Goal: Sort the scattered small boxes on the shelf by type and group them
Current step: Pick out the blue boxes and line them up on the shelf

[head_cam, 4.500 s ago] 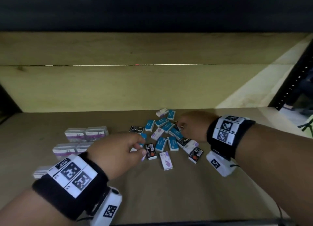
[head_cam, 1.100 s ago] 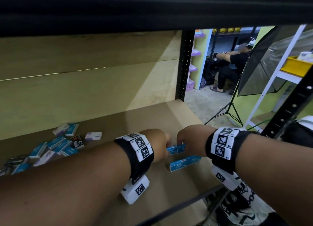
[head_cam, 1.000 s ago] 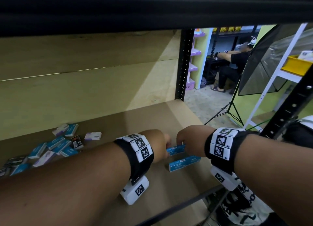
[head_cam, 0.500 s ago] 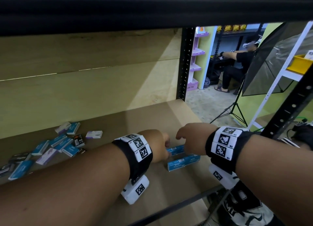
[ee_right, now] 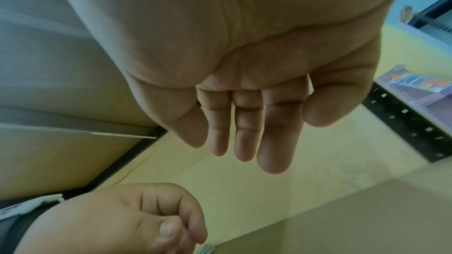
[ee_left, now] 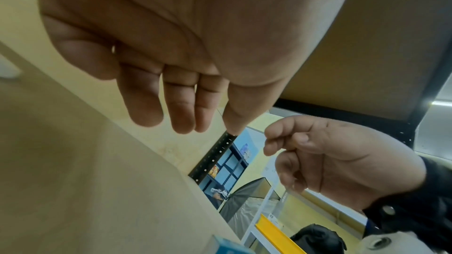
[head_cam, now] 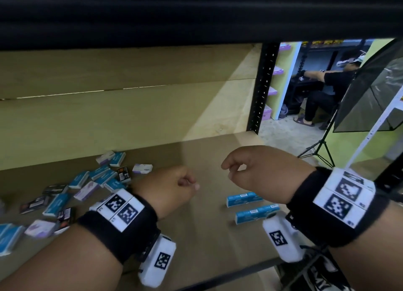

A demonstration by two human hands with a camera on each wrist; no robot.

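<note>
Two blue boxes (head_cam: 243, 199) (head_cam: 257, 214) stand on edge side by side on the right part of the shelf board (head_cam: 207, 236). My left hand (head_cam: 170, 188) hovers to their left and my right hand (head_cam: 255, 170) just above and behind them. Both hang loosely curled and hold nothing. In the left wrist view the fingers (ee_left: 181, 107) are relaxed and empty. The right wrist view likewise shows relaxed fingers (ee_right: 244, 132) with nothing in them. A scattered pile of blue, purple-white and black boxes (head_cam: 102, 177) lies at the left.
A black perforated upright (head_cam: 262, 87) closes the shelf's far right corner, with wooden back panels (head_cam: 109, 116) behind. The upper shelf (head_cam: 196, 11) hangs low overhead. Beyond the shelf a seated person (head_cam: 327, 87) and a light stand (head_cam: 320, 146) are visible.
Both hands have let go of the blue box between them and lifted off it. The left hand has drawn back to the left; the box stands beside the other blue one.
</note>
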